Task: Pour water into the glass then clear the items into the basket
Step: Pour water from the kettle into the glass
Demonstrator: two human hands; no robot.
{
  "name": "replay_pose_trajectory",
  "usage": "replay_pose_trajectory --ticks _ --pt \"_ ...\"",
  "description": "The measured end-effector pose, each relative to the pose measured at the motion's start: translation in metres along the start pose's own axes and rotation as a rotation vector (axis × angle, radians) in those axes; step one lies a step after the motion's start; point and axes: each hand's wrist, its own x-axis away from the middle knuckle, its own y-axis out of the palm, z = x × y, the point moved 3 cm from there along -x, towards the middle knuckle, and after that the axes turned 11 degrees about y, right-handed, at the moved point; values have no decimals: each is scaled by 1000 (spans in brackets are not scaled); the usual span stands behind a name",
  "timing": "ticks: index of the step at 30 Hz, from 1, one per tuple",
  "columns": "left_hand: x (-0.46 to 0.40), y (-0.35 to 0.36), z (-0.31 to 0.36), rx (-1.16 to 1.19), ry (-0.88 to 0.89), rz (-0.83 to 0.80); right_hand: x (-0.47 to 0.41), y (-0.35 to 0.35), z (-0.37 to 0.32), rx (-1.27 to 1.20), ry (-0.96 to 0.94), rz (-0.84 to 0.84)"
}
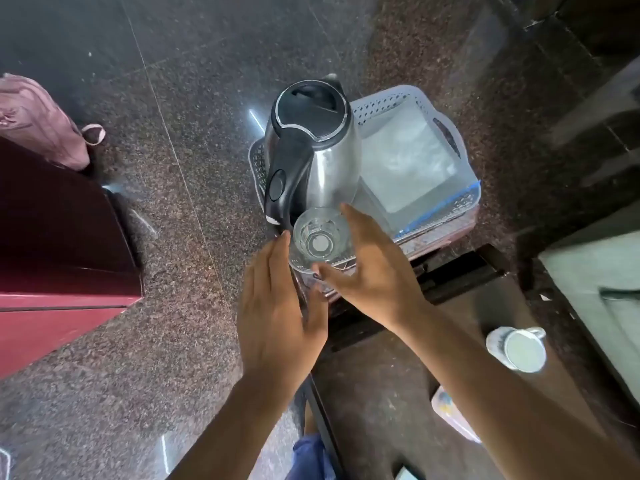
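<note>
Glass [321,235] sits upright at the basket's [464,199] near-left corner, tight against the kettle [311,147]. Your left hand [277,306] and right hand [367,268] flank it, each grip open, holding nothing. Withdraw straight back; don't nudge it over.

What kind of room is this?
Probably a home kitchen or dining corner: an electric kettle and a glass sit in a plastic basket, and a mug stands nearby.
</note>
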Motion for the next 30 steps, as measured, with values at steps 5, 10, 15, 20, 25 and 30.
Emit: replay_pose_trajectory --ticks 5,10,15,20,25,30 --pt "8 11 -7 46 -33 40 -15 22 -2 -3 82 61" --pt "15 16 -7 71 -49 34 -19 29 1 -31 81 140" --pt "19 18 -5 167 -101 13 -8 20 4 -48 59 241" --pt "19 19 8 279 -83 56 12 -14 -2 -110 32 283" --pt "2 16 24 453 -18 146 31 -58 -25 -134 -15 313" --pt "-21 5 38 691 48 250 42 -89 -49 -142 -41 247"
